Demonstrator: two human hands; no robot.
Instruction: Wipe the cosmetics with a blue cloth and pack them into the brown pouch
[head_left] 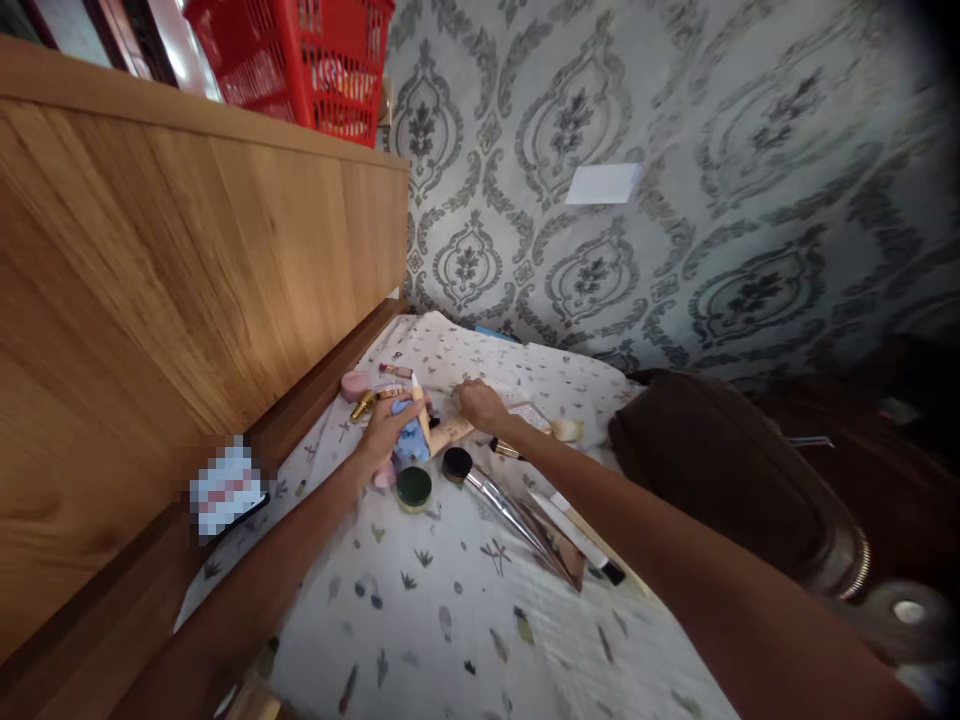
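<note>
My left hand (386, 432) is closed around a blue cloth (410, 440) and a beige squeeze tube (421, 405) with a pointed white tip, held upright. Just right of it my right hand (481, 404) is low over the sheet with its fingers curled; what they hold, if anything, is hidden. A second beige tube (450, 433) lies between the hands. Nearer to me are a dark green-lidded jar (414, 488), a black-lidded jar (457, 464) and a makeup brush with a silver handle (502, 500). A pink round case (354, 386) and a gold tube (361, 405) lie left of my left hand.
The cosmetics lie on a patterned white sheet (420, 610). A wooden panel (202, 260) rises on the left, with a red basket (300, 70) on top and a phone (225, 490) at its foot. A dark brown bag (720, 470) stands right, before the papered wall (570, 120).
</note>
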